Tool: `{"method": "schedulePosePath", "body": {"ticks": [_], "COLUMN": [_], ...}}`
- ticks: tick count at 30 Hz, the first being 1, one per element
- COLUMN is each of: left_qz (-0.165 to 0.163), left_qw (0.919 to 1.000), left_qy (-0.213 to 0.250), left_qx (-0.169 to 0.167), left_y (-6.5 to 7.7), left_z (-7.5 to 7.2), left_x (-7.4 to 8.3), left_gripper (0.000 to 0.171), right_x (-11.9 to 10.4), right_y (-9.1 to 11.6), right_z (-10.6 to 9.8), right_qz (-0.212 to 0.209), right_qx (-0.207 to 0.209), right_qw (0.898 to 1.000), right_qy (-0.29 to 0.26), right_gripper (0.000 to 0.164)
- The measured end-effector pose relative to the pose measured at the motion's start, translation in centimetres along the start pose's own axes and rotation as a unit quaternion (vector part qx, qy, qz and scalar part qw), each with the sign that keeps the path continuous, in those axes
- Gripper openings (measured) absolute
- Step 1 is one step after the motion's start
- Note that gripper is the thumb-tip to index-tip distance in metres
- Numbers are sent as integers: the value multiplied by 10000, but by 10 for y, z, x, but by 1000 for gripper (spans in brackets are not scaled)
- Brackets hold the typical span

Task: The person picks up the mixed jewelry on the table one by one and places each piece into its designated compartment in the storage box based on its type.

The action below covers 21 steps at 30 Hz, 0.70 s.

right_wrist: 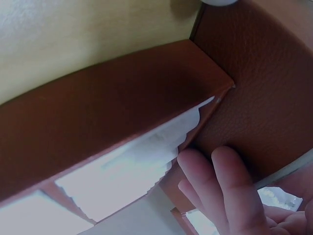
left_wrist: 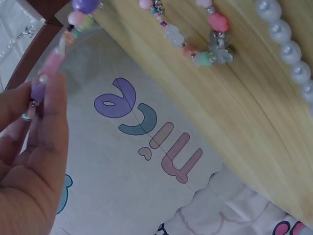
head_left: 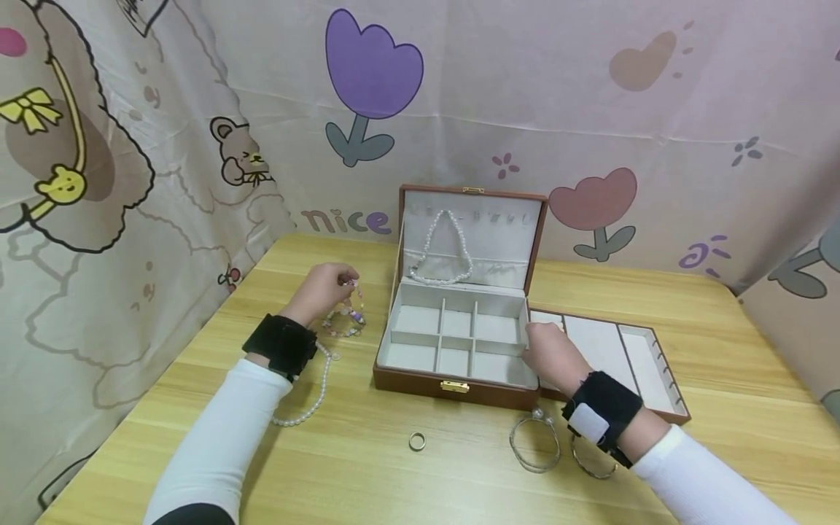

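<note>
My left hand (head_left: 323,292) pinches a beaded bracelet (left_wrist: 53,61) of pink and purple beads between thumb and fingers, lifted above the table. Below it on the wood lies another beaded bracelet (left_wrist: 173,35), and a pearl strand (head_left: 323,394) lies by the wrist. An open brown jewelry box (head_left: 420,380) with several white-lined compartments stands in the middle. My right hand (head_left: 554,354) grips the box's right side wall, fingers (right_wrist: 232,171) against the brown leather outside. From inside the raised lid hangs a pearl necklace (head_left: 462,240).
A brown-edged white tray (head_left: 593,350) lies right of the box, partly behind the right hand. In front are a ring (head_left: 411,442), a bangle (head_left: 513,448) with a pearl-like end, and another bangle (head_left: 593,475) under the right wrist. A patterned cloth (head_left: 472,131) hangs behind the table.
</note>
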<state>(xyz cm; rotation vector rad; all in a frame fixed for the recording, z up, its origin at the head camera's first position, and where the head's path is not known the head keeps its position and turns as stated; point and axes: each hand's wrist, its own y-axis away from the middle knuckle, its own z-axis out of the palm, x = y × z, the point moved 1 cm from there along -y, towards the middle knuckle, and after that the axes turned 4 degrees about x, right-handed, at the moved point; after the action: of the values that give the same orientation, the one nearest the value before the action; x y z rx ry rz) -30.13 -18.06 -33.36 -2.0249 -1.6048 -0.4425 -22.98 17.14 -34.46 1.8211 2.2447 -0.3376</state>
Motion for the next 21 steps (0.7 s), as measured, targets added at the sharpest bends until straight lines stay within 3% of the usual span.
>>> {"method": "schedulePosePath", "body": {"ticks": [8, 21], "left_qz": [-168, 64], "left_qw": [9982, 9983], "left_qy": [486, 104], "left_qx": [305, 562], "left_y": [-1, 2], "left_z": [-9, -27], "left_x": [2, 12], "left_gripper": [24, 24], "right_x": [0, 0], "right_y": [1, 0], "right_z": [1, 2], "right_qz": [80, 5], "right_qx": [-4, 10], "right_qw": [10000, 10000], "right_qy": [-16, 47], "right_gripper": [24, 23]}}
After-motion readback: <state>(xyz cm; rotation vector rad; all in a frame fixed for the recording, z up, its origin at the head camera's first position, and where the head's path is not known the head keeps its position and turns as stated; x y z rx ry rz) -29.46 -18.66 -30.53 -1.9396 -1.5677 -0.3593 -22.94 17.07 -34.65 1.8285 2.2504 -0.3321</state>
